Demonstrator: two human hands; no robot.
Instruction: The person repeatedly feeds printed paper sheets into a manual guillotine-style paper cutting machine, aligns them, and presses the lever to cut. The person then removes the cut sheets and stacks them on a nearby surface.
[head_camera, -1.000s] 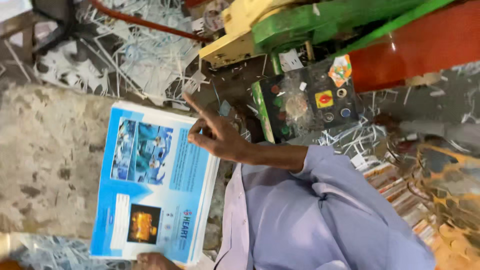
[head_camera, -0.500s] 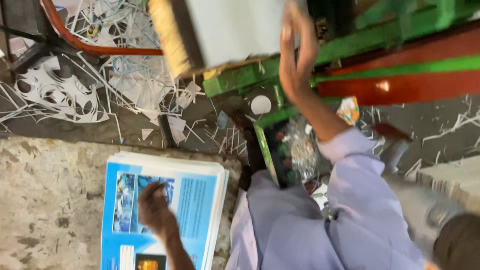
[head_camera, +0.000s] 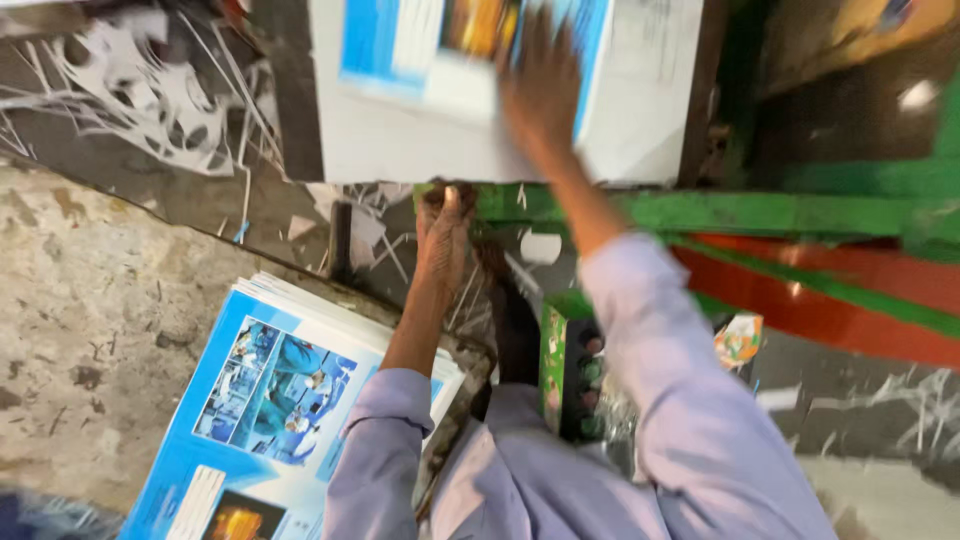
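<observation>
My right hand (head_camera: 540, 95) lies flat, fingers spread, on a white printed sheet (head_camera: 400, 130) with blue and orange pictures. The sheet rests on the machine's bed at the top of the view and is blurred. My left hand (head_camera: 445, 235) stretches up with straight fingers, and its tips reach the sheet's lower edge. Whether it grips that edge I cannot tell. A stack of the same blue printed sheets (head_camera: 270, 400) lies at the lower left, under my left sleeve.
A green machine frame (head_camera: 760, 212) with a red bar (head_camera: 850, 305) runs across the right. A small green control box with buttons (head_camera: 565, 370) sits beside my body. White paper offcuts (head_camera: 150, 110) litter the upper left. Stained concrete floor (head_camera: 90, 300) lies at the left.
My right hand has carried a sheet up from the stack and laid it on the machine. My left hand has left the stack and reached up to the sheet's edge.
</observation>
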